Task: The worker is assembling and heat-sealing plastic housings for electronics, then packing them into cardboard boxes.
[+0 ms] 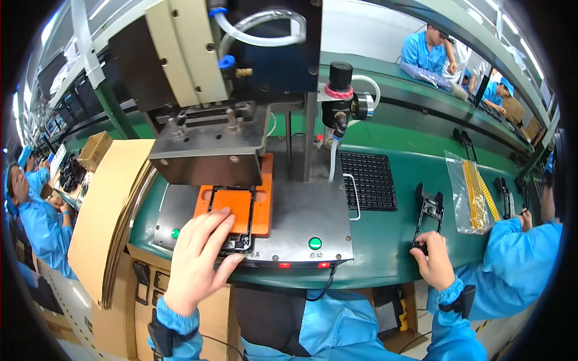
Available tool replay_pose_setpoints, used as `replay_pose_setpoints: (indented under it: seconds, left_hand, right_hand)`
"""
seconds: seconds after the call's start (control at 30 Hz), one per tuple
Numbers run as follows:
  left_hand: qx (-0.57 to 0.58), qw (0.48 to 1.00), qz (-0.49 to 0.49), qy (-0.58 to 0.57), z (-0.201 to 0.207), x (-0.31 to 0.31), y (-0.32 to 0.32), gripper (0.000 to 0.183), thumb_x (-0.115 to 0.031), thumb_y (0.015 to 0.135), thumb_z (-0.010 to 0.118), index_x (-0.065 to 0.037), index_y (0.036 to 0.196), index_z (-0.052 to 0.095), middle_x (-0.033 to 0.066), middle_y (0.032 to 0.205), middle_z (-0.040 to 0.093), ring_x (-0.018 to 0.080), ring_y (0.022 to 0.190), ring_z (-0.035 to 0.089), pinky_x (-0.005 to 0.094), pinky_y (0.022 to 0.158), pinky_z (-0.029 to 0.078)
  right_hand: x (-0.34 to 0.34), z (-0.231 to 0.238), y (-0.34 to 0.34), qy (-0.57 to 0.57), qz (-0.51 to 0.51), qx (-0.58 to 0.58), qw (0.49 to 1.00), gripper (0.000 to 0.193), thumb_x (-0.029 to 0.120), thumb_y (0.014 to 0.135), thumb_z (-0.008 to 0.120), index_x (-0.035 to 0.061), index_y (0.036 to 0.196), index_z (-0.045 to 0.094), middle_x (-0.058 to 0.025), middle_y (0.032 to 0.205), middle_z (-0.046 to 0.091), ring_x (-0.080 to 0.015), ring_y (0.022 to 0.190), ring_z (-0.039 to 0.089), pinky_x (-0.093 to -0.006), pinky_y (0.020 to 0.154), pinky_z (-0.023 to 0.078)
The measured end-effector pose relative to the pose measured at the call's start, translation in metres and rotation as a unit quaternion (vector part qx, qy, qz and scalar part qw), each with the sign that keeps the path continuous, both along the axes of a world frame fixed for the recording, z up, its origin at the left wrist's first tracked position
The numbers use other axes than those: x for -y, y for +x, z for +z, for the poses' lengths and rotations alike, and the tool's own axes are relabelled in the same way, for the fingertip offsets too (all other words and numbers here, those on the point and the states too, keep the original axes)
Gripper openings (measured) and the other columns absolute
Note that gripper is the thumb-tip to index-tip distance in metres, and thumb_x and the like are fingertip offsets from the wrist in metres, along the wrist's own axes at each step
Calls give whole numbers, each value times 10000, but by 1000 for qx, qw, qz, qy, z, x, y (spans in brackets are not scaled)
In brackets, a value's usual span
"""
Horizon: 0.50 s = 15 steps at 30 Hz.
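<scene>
My left hand [201, 256] lies over the near left corner of a thin black rectangular frame [243, 242], its fingers stretched out and its thumb apart. That frame sits around a raised orange block on an orange fixture [261, 207], under the raised dark metal head [208, 169] of a bench press. Off to the right, my right hand [435, 262] has its fingers curled on the near end of a black plastic frame [430, 208] with a bracket-like far end. That piece rests on the green bench; the fingertips are partly hidden.
The press base [301, 216] carries a green button [315, 243]. Right of it are a black grid tray [368, 180] and a plastic bag with yellow strips [469, 195]. Cardboard sheets [111, 210] stand at the left. A co-worker's blue sleeve [512, 259] is close on the right.
</scene>
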<state>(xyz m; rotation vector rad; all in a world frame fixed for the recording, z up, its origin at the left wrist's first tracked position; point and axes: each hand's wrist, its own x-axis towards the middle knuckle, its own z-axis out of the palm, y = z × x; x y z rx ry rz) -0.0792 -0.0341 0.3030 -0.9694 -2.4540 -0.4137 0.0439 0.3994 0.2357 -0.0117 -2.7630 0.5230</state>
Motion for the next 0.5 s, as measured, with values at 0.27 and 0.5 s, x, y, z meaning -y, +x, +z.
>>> replay_pose_setpoints:
  seconds: [0.27,0.5]
  left_hand:
    - [-139,986,-86,-14,-4,7,-23,375,-59,728,724,19,1086,643,141,1117,647,314,988,638,390,844,545]
    - [-182,970,-148,63,-6,9,-25,358,-113,680,798,0,978,638,106,945,607,252,751,593,356,697,512]
  right_hand:
    - [105,78,25,-74,146,-69,984,352,91,720,775,24,1010,587,-134,963,597,-316,882,549,-396,798,419]
    - [188,88,-5,-95,309,-73,944,382,190,752,814,39,1030,601,-78,958,620,-251,838,560,-359,752,368]
